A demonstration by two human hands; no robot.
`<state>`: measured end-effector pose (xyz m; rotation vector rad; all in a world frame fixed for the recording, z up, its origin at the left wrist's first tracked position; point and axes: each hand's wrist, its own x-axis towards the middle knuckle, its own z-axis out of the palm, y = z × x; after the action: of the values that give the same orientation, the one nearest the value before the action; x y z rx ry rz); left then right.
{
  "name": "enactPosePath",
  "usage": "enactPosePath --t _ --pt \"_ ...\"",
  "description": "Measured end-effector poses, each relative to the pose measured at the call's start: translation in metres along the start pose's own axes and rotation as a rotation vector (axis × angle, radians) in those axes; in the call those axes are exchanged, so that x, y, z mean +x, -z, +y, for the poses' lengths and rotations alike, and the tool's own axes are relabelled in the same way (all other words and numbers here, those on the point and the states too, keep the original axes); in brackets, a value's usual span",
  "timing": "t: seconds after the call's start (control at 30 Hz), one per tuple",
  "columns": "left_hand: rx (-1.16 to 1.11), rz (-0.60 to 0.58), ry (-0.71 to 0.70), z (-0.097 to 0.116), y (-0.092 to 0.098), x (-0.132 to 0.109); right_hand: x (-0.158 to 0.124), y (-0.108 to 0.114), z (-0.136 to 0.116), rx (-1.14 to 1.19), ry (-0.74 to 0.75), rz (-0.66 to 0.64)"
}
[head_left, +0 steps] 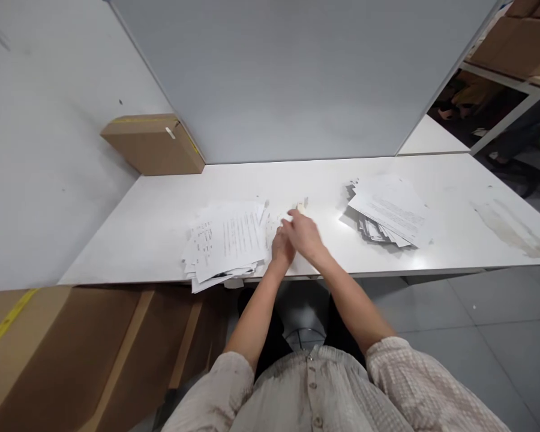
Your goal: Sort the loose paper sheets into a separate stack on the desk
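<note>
Over the middle of the white table my hands meet, the right one partly covering the left. My left hand is closed, its fingers curled upward and partly hidden. My right hand has its fingers bent and drawn together against the left fingertips; what lies between them is too small or hidden to make out. Just beyond the right knuckles is a small cream-coloured object. To the left of my hands lies an untidy stack of printed papers, some sheets overhanging the front edge. Further right is a second loose paper stack.
A flat cardboard box leans at the table's back left corner. A grey panel rises along the back of the white table. Large cardboard boxes stand below at left. More boxes rest on another table at far right.
</note>
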<state>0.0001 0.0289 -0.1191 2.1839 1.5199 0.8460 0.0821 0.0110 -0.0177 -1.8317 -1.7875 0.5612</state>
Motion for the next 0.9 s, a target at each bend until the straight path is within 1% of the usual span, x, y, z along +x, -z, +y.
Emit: enactPosePath --t 0.03,0.07,0.13,0.17,0.2,0.23,0.3,0.37,0.43,0.5,0.6,0.7,0.8,0.9 --pt "0.028 0.005 -0.018 0.001 0.0 -0.001 -0.004 0.015 0.022 -0.031 -0.017 0.051" --pt "0.063 0.014 -0.041 0.002 0.001 -0.001 -0.008 0.03 0.046 -0.09 -0.04 0.128" --pt "0.136 0.042 -0.084 0.003 0.001 -0.002 -0.015 0.06 0.095 -0.27 -0.098 0.288" --pt "0.161 0.055 -0.096 0.003 0.001 -0.002 -0.017 0.073 0.118 -0.359 -0.128 0.342" --pt "0.173 0.065 -0.102 0.003 0.001 -0.002 -0.019 0.085 0.138 -0.431 -0.148 0.366" --pt "0.177 0.074 -0.104 0.003 0.001 -0.002 -0.019 0.095 0.155 -0.488 -0.164 0.362" --pt "0.174 0.087 -0.106 0.003 0.002 -0.002 -0.018 0.109 0.179 -0.556 -0.19 0.296" --pt "0.164 0.092 -0.108 0.003 0.002 -0.002 -0.016 0.116 0.188 -0.58 -0.229 0.194" --pt "0.159 0.089 -0.107 0.004 0.003 -0.002 -0.014 0.12 0.187 -0.583 -0.26 0.101" --pt "0.157 0.081 -0.104 0.005 0.004 -0.002 -0.015 0.121 0.183 -0.588 -0.259 0.049" --pt "0.155 0.076 -0.104 0.006 0.006 -0.002 -0.017 0.122 0.179 -0.628 -0.231 0.023" --pt "0.154 0.079 -0.105 0.006 0.006 -0.002 -0.018 0.121 0.179 -0.673 -0.24 0.039" --pt "0.155 0.075 -0.103 0.006 0.005 -0.002 -0.02 0.119 0.18 -0.658 -0.282 0.058" --pt "0.158 0.073 -0.099 0.006 0.005 -0.002 -0.025 0.119 0.18 -0.629 -0.254 0.021"
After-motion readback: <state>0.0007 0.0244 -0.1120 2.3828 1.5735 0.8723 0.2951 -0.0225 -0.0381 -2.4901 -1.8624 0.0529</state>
